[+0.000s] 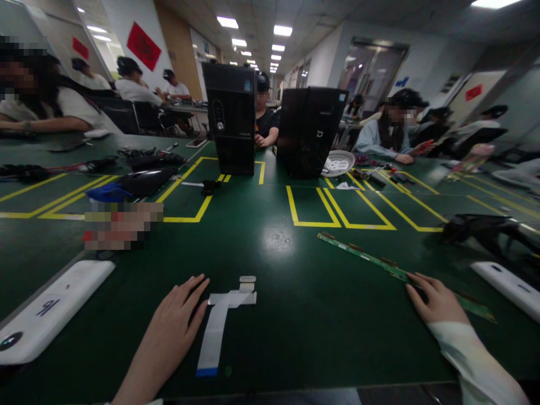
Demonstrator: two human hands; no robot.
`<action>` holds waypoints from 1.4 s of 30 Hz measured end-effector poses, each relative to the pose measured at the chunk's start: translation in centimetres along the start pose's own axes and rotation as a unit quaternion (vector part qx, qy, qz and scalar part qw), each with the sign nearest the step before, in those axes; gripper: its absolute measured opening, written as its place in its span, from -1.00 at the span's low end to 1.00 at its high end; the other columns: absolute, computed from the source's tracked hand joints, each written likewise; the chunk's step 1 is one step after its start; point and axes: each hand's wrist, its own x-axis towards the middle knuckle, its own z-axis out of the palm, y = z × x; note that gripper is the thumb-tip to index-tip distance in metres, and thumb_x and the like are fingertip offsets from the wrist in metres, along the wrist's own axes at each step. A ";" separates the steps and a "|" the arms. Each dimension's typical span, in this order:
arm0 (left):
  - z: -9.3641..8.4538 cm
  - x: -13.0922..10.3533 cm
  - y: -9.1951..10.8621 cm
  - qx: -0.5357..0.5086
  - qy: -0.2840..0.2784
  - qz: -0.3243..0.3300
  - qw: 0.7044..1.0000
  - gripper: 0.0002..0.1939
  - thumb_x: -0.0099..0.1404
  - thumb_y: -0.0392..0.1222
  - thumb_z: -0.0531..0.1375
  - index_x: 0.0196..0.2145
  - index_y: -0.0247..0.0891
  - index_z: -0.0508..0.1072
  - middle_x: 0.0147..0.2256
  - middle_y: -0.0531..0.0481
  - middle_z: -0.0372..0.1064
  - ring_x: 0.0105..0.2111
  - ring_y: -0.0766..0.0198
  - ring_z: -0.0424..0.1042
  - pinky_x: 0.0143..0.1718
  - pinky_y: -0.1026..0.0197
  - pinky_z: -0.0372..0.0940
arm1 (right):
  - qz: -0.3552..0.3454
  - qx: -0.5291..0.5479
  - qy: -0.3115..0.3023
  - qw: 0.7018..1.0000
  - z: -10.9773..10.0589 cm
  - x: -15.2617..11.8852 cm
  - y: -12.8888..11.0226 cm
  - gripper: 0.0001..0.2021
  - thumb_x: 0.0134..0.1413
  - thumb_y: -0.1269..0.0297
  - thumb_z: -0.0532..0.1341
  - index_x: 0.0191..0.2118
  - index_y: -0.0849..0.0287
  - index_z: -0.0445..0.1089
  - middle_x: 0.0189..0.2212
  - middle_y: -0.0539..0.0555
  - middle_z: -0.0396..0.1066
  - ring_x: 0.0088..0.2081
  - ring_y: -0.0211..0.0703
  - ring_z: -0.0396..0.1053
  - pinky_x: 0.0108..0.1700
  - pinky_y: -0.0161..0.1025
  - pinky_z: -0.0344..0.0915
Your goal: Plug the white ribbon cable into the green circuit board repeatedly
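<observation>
My left hand [180, 312] lies on the green table with its fingers stretched out, holding nothing. Just right of its fingertips is a white flat ribbon cable [214, 332], folded crosswise near the top, with a blue end towards me and a connector at the far end. My right hand [436, 298] rests over a long, narrow green circuit board [363, 256], its fingers extended and apart. The hand covers part of the strip, which runs slantwise from the table's middle to the lower right. Whether the fingertips press on the board I cannot tell.
Two black computer towers [233, 121] [310, 132] stand at the back, with a white basket [338, 162] beside the right one. White casings [59, 309] [510, 284] lie at both sides. Yellow tape [181, 219] marks the table [295, 337]. Cables lie left; several people sit around.
</observation>
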 end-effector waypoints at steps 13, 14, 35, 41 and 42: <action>0.1 0.0 0.0 0.003 -0.013 -0.008 1.000 -0.44 0.38 0.08 -0.08 0.23 -0.19 0.26 0.24 -0.15 0.19 0.21 -0.03 0.22 0.20 -0.21 0.13 | -0.124 0.069 -0.031 0.989 -0.3 2.7 -5.7 -0.48 0.24 -0.03 -0.05 0.05 0.24 0.39 0.02 0.30 0.37 0.01 0.12 0.38 0.03 0.06 0.36; 0.0 0.0 0.0 0.002 -0.013 -0.008 1.000 -0.44 0.38 0.08 -0.07 0.23 -0.18 0.26 0.24 -0.15 0.19 0.21 -0.03 0.22 0.20 -0.21 0.13 | -0.129 0.071 -0.030 0.989 -0.2 2.9 -6.7 -0.48 0.24 -0.02 -0.05 0.06 0.24 0.39 0.02 0.30 0.37 0.02 0.11 0.37 0.04 0.06 0.34; -0.2 0.1 0.3 0.003 0.004 0.004 1.000 -0.45 0.38 0.06 -0.08 0.21 -0.22 0.29 0.23 -0.17 0.21 0.19 -0.03 0.26 0.21 -0.19 0.12 | -0.211 0.147 -0.137 0.957 -1.6 4.2 -31.1 -0.38 0.23 -0.05 0.03 0.28 0.22 0.15 0.22 0.36 0.16 0.24 0.29 0.06 0.19 0.27 0.06; -0.4 0.1 0.4 -0.001 -0.005 -0.005 1.000 -0.44 0.38 0.07 -0.08 0.22 -0.19 0.27 0.24 -0.14 0.20 0.20 -0.02 0.24 0.21 -0.20 0.12 | -0.203 0.162 -0.166 0.951 -2.3 3.3 -35.3 -0.24 0.16 -0.20 0.03 0.35 0.14 0.00 0.29 0.34 0.05 0.30 0.34 -0.05 0.20 0.34 -0.01; -0.4 0.1 0.4 -0.003 -0.006 -0.006 1.000 -0.44 0.38 0.07 -0.08 0.22 -0.20 0.27 0.24 -0.15 0.21 0.19 -0.02 0.25 0.21 -0.20 0.12 | -0.205 0.163 -0.170 0.950 -2.3 3.2 -35.6 -0.23 0.15 -0.20 0.04 0.35 0.14 -0.01 0.30 0.33 0.02 0.31 0.35 -0.06 0.21 0.34 -0.01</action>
